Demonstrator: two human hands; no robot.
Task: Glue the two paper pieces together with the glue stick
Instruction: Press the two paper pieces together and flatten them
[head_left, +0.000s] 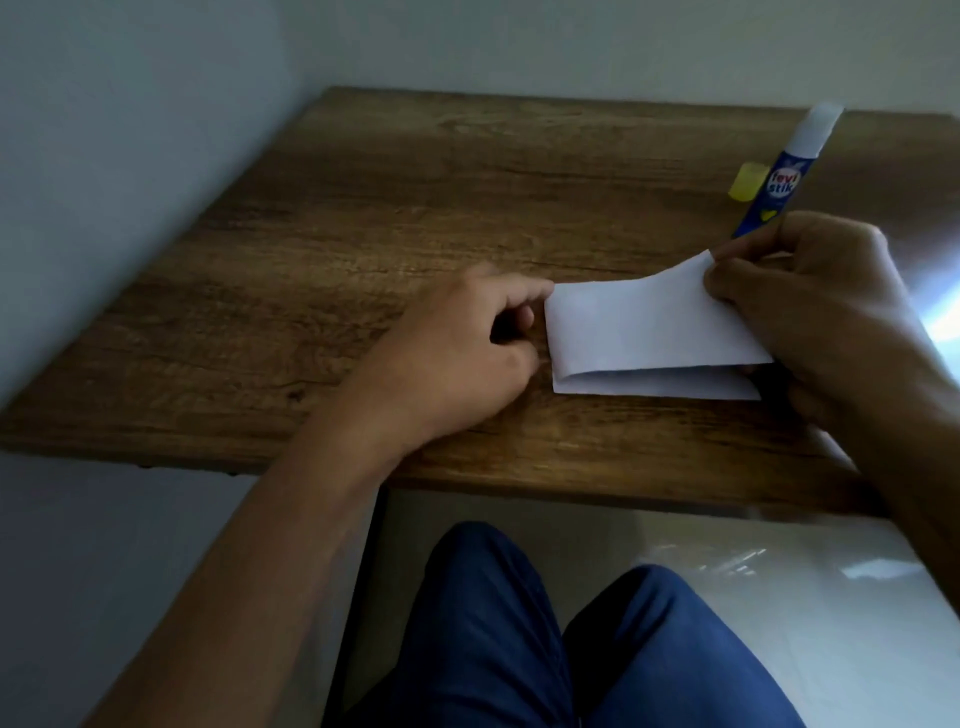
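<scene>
White, thin and smooth, the upper white paper piece (644, 322) sits right of the middle of the frame, on top of the lower white paper piece (660, 385), whose flat strip peeks out below it. We see the top sheet bend upward at its right corner.

Our right hand (810, 306) curls round the blue and white glue stick (779, 182) and also pinches that raised corner. The round tube points up toward the upper right of the frame, its white tip bare. Just beside the tube, a small yellow cap (745, 181) lies on the wood.

Our left hand (457, 348) rests in the middle of the frame with fingers curled, its fingertips at the left edge of the papers.

Everything sits on a brown wooden table (415, 197) with wavy grain lines. Pale plain walls (130, 130) meet behind it. At the bottom, we see blue trousers (493, 634) above a shiny white floor (805, 597).
</scene>
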